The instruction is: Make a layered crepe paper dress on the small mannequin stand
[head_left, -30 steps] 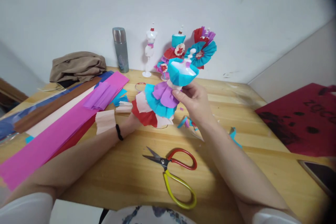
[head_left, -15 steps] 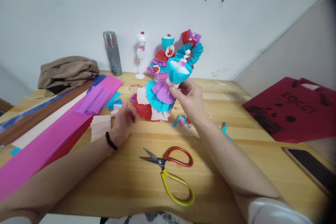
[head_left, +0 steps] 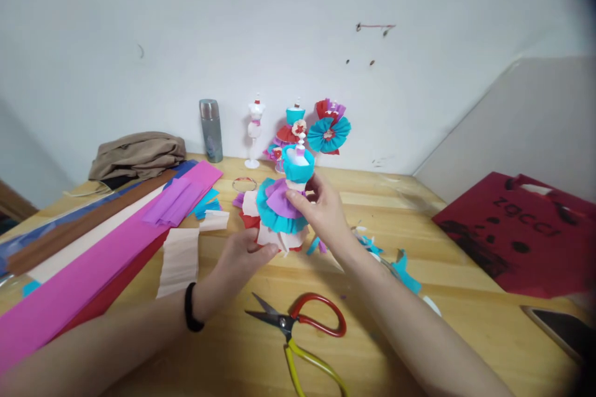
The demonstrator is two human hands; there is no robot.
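Note:
A small dress form [head_left: 298, 164] with a turquoise paper top stands upright, wearing a layered skirt [head_left: 282, 208] of purple, turquoise, pale pink and red crepe paper. My right hand [head_left: 323, 206] grips it at the waist, thumb in front and fingers behind. Low at the skirt's left side is my left hand [head_left: 239, 257], its thumb reaching to the pale pink bottom layer; its other fingers are partly hidden by the skirt, so I cannot tell if they grip it. Open scissors [head_left: 285, 322] with one red and one yellow handle lie in front.
Crepe paper strips [head_left: 121, 242] and a brown cloth [head_left: 137, 155] lie left. A flask [head_left: 212, 130], a white form [head_left: 255, 127] and decorated forms [head_left: 328, 135] stand behind. Scraps [head_left: 405, 273], a red bag [head_left: 516, 236] and a phone [head_left: 559, 329] are to the right.
The view has tilted up. The held dress form is lower and more upright against the table. My left hand has moved from beside the skirt to its lower edge.

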